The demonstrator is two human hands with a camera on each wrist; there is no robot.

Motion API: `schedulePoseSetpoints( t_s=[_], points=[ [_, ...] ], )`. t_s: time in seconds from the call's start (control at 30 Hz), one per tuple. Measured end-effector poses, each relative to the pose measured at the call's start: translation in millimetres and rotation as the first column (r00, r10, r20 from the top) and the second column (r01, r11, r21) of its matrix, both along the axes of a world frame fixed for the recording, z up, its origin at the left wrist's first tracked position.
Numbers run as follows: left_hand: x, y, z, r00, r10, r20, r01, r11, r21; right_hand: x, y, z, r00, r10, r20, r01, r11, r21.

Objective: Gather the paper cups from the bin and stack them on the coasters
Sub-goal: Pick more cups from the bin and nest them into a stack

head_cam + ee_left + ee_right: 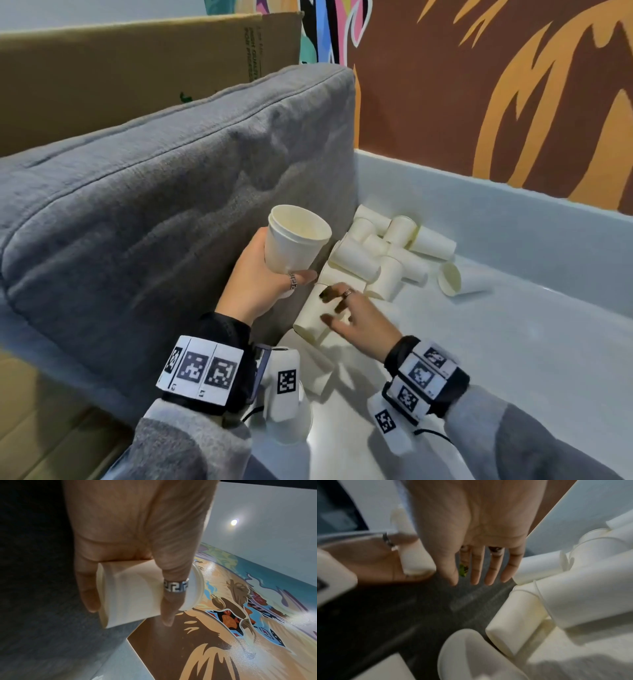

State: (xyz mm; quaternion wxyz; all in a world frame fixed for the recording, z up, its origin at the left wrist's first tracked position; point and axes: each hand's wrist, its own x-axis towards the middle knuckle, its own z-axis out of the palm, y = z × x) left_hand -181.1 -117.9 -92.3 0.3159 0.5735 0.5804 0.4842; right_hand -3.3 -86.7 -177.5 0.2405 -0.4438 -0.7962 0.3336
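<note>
Head view: the left hand point(260, 274) grasps nested cups point(294, 240) upright by a grey cushion point(154, 192); the right hand point(356, 318), fingers spread, hovers over a lying cup point(313, 317) in the bin point(513, 222), near the pile point(383, 253).

Left wrist: fingers point(171, 601) wrap the cups point(133, 593).

Right wrist: the right hand point(476, 534) is released, straight.

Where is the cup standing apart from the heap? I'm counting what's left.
In the head view it lies on its side on the bin floor, at the right of the heap, its mouth turned toward them: lone cup.
</note>
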Motion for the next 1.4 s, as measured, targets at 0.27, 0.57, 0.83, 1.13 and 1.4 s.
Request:
schedulePoseSetpoints(
  t_s=[0.27, 0.57, 0.83, 1.13, 1.4],
  points=[
    [-4, 0, -5, 0.999, -0.019, -0.045, 0.019, 1.0, -0.005, -46, -1, -24, 0.865, 0.27, 0.422, -0.286, 0.958, -0.026],
    [0, 3, -5, 0.999, -0.025, -0.023, 0.024, 1.0, -0.008, -35, 17, -30, 0.928, 0.214, 0.305, -0.196, 0.976, -0.089],
    [13, 5, -2, 0.999, -0.03, 0.033, 0.031, 0.999, -0.017, 19, 11, 37, 0.966, 0.159, 0.203, -0.164, 0.986, 0.012],
    [25, 3, -1, 0.999, -0.027, 0.03, 0.029, 0.999, -0.038, 71, 4, 128, 0.898, -0.233, -0.373, 0.41, 0.748, 0.521],
    [39, -1, 2, 0.994, -0.102, -0.024, 0.1, 0.993, -0.067, 43, -18, 153, 0.854, -0.012, -0.521, 0.374, 0.709, 0.598]
  ],
)
